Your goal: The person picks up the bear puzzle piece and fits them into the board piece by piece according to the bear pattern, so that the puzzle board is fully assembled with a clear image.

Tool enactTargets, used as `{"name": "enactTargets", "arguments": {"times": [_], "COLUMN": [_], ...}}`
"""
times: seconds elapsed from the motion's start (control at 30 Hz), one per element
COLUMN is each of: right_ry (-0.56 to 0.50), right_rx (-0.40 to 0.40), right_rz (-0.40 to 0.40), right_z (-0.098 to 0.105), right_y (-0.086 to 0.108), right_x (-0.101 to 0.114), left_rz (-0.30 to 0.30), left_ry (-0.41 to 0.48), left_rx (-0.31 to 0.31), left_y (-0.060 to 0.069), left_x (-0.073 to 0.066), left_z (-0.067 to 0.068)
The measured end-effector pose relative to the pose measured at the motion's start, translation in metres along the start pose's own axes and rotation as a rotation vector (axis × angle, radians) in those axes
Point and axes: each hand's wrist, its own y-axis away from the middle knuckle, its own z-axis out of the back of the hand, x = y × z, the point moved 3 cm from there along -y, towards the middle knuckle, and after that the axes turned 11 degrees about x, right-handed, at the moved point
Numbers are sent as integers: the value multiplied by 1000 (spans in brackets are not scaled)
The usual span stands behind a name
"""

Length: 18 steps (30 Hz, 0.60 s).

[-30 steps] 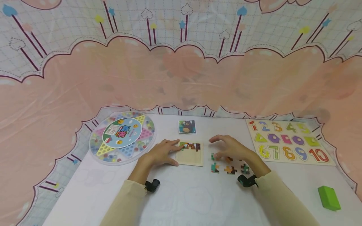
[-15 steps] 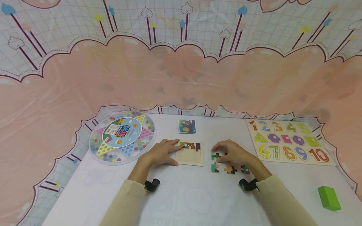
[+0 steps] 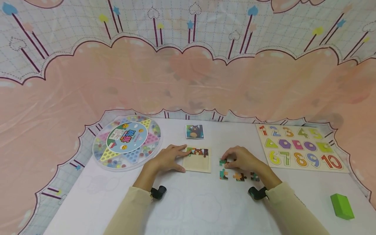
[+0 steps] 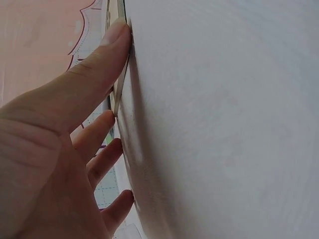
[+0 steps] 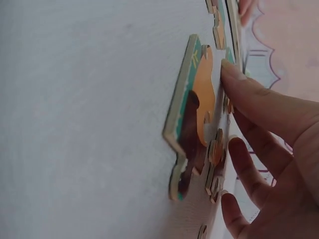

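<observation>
A small wooden puzzle frame (image 3: 197, 167) lies at the middle of the table, with pieces showing a bear's head along its top. My left hand (image 3: 166, 159) rests at its left side, fingers extended; in the left wrist view the thumb (image 4: 117, 37) touches the frame's edge (image 4: 119, 92). Right of the frame, my right hand (image 3: 244, 160) pinches a green puzzle piece (image 3: 222, 162) between thumb and index finger. Other loose pieces (image 3: 224, 175) lie below and beneath this hand, partly hidden. In the right wrist view, a teal and orange piece (image 5: 202, 89) lies nearest the camera.
A bear picture card (image 3: 194, 132) lies behind the frame. At the left is a round marble game box (image 3: 126, 140), at the back right a board of numbers and shapes (image 3: 299, 153). A green block (image 3: 342, 206) stands near the right edge.
My right hand has come down and its thumb and index finger have closed around the green piece. The left hand and the frame have stayed in place.
</observation>
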Motion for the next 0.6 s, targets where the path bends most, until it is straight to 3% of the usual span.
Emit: {"name": "enactTargets", "arguments": {"times": [0.2, 0.43, 0.6], "right_ry": [42, -12, -79], "right_rx": [-10, -5, -50], "right_rz": [4, -4, 72], "right_z": [1, 3, 8], "right_y": [3, 4, 1], "right_x": [3, 6, 13], "left_rz": [-6, -2, 11], "left_ry": [-10, -21, -16], "left_rx": [3, 7, 14], "left_y": [2, 1, 1], "left_x": [-1, -1, 0], "left_z": [0, 0, 0]}}
